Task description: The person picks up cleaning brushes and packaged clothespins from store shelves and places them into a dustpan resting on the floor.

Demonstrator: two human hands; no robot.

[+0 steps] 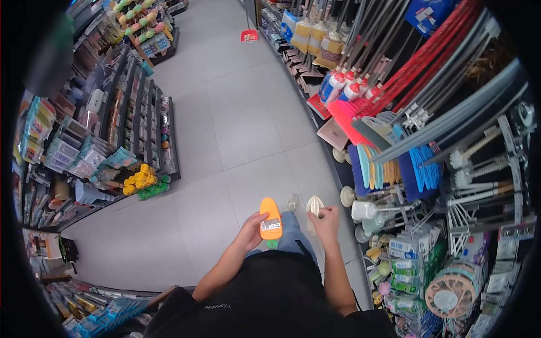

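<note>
My left hand (249, 231) holds an orange oval item (270, 217) by its left edge; a white printed label shows on its lower half. A small green piece (273, 244) shows just below the orange item. In my right hand (326, 222), pinched between the fingers, is a cream-coloured pointed item (315, 205), held upright a little to the right of the orange one. The two hands are apart, in front of my body, above the grey floor.
Brooms and brushes (372, 166) hang along the right shelving. Shelves of small goods (127, 107) stand at the left, with a basket of yellow items (141, 179) at the corner. A red dustpan (249, 36) stands far up the aisle floor (242, 118).
</note>
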